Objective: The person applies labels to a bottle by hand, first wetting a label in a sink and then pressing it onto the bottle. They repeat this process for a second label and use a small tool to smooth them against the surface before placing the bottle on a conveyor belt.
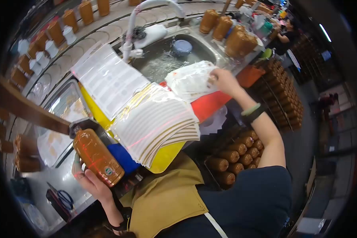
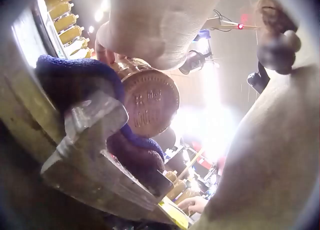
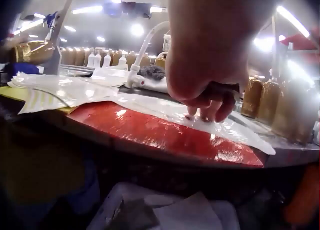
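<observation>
The brown bottle [image 1: 97, 156] is glossy amber with a small round emblem low on its side; the left wrist view shows raised characters on its round base. It lies tilted at the near left edge of the desk, its neck against a grey metal bracket [image 1: 78, 126] and its side against a blue cloth [image 1: 123, 158]. The left hand [image 1: 89, 180] has its grip wrapped round the bottle from below. The right hand [image 1: 225, 81] reaches across to the far right end, fingers curled and pinching a stack of white sheets [image 1: 188, 81] that lies on a red mat [image 1: 208, 104], just beside the sink [image 1: 158, 63]. Striped label sheets [image 1: 158, 123] fill the desk between the hands, overhanging its near edge, with bottles in a crate [image 1: 238, 152] below
</observation>
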Demonstrator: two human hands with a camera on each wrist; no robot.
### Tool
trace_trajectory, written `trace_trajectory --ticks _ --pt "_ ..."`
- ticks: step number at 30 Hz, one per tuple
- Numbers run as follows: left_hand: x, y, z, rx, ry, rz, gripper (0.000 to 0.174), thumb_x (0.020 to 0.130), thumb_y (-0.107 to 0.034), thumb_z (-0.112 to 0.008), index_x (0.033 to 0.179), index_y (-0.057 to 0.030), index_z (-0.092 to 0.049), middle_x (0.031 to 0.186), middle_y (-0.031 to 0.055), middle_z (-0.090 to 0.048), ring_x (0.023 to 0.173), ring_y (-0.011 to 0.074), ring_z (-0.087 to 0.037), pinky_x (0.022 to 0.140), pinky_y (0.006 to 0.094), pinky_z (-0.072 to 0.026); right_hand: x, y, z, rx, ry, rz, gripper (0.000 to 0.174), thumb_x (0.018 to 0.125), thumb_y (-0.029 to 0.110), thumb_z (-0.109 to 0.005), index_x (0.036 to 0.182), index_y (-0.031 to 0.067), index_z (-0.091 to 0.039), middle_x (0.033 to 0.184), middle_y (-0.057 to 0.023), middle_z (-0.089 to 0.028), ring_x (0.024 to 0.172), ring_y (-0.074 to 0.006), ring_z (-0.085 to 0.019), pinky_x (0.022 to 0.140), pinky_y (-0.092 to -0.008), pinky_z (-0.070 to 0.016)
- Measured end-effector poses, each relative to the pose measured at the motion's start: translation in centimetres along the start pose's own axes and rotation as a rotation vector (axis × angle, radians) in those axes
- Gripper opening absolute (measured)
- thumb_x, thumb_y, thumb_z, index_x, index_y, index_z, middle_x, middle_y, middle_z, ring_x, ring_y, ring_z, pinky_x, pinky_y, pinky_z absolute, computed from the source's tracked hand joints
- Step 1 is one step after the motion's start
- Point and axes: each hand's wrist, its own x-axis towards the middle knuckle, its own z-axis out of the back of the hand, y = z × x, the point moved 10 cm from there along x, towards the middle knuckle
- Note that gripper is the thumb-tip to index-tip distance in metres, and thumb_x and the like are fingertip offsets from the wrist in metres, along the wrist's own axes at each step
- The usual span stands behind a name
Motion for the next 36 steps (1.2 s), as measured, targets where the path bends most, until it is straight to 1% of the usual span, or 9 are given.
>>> trace_trajectory --ticks 6,9,15,17,19,27,31,34,36 --pt "-1.9 8.2 0.5 -0.163 0.016 0.142 0.053 0.112 -0.033 -0.038 0.148 0.0061 -0.043 0.145 0.0237 -0.050 0.127 0.0340 -0.055 0.108 0.0448 -0.0446 -2.7 3.4 -5.8 -0.092 -0.227 0.319 0.030 0.080 0.004 -0.065 0.109 0.0077 -0.068 0.111 -0.0134 -0.069 0.110 -0.0321 -0.067 0.092 -0.0426 -0.0556" --pt "0.3 5.8 -2.8 -0.298 0.072 0.129 0.068 0.107 -0.046 -0.049 0.152 0.0048 -0.038 0.151 0.0248 -0.044 0.135 0.0349 -0.049 0.113 0.0466 -0.0405 1.3 6.3 -6.8 -0.305 0.102 0.064 0.026 0.087 0.013 -0.066 0.112 0.0049 -0.069 0.119 -0.0163 -0.066 0.115 -0.0323 -0.066 0.093 -0.0421 -0.0556" --pt "0.9 4.4 -2.7 -0.220 0.060 0.095 0.065 0.108 -0.044 -0.049 0.147 0.0061 -0.043 0.144 0.0264 -0.049 0.127 0.0364 -0.053 0.106 0.0465 -0.0439 10.1 7.1 -5.0 -0.274 0.025 0.066 0.027 0.080 0.025 -0.079 0.100 0.0074 -0.081 0.104 -0.0151 -0.077 0.095 -0.0348 -0.075 0.082 -0.0473 -0.0595" --pt "0.8 4.5 -2.4 -0.186 0.052 0.096 0.063 0.108 -0.044 -0.049 0.146 0.0066 -0.044 0.141 0.0269 -0.050 0.125 0.0368 -0.054 0.104 0.0465 -0.0450 12.0 6.4 -6.2 -0.342 0.456 0.086 0.041 0.076 0.034 -0.083 0.108 0.0072 -0.080 0.106 -0.0112 -0.077 0.096 -0.0322 -0.075 0.081 -0.0456 -0.0597" --pt "0.7 4.4 -2.1 -0.156 0.048 0.098 0.062 0.108 -0.044 -0.049 0.144 0.0070 -0.045 0.139 0.0274 -0.052 0.122 0.0373 -0.056 0.102 0.0464 -0.0461 16.5 1.3 -11.8 -0.167 0.583 0.006 0.044 0.077 0.043 -0.080 0.106 0.0096 -0.081 0.102 -0.0102 -0.078 0.093 -0.0283 -0.075 0.081 -0.0397 -0.0579" --pt "1.4 3.9 -1.8 -0.059 0.042 0.094 0.059 0.108 -0.042 -0.049 0.138 0.0088 -0.051 0.128 0.0295 -0.059 0.112 0.0392 -0.061 0.094 0.0463 -0.0506 15.3 2.5 -7.1 -0.019 0.395 -0.055 0.034 0.077 0.030 -0.077 0.100 0.0053 -0.081 0.094 -0.0140 -0.078 0.089 -0.0302 -0.075 0.077 -0.0417 -0.0592" --pt "1.0 3.7 -1.4 -0.014 0.031 0.102 0.058 0.108 -0.041 -0.049 0.135 0.0097 -0.054 0.123 0.0306 -0.062 0.107 0.0401 -0.064 0.090 0.0463 -0.0529 17.8 7.3 -7.0 0.011 0.045 0.104 0.026 0.071 0.019 -0.077 0.092 0.0034 -0.079 0.087 -0.0152 -0.077 0.087 -0.0331 -0.075 0.075 -0.0430 -0.0595" --pt "-0.1 3.7 -0.3 0.030 -0.012 0.123 0.057 0.109 -0.040 -0.050 0.133 0.0103 -0.056 0.120 0.0313 -0.065 0.104 0.0408 -0.066 0.087 0.0463 -0.0545 15.7 14.5 -8.1 0.329 0.151 0.344 0.029 0.074 0.024 -0.076 0.096 0.0063 -0.080 0.092 -0.0148 -0.077 0.089 -0.0339 -0.075 0.077 -0.0438 -0.0595" --pt "-1.1 3.0 1.3 0.069 -0.046 0.143 0.056 0.109 -0.040 -0.050 0.132 0.0108 -0.058 0.117 0.0319 -0.067 0.101 0.0413 -0.067 0.085 0.0462 -0.0557 15.6 15.1 -11.1 0.210 0.242 0.192 0.030 0.076 0.023 -0.078 0.100 0.0059 -0.080 0.096 -0.0156 -0.078 0.094 -0.0334 -0.075 0.083 -0.0427 -0.0597"
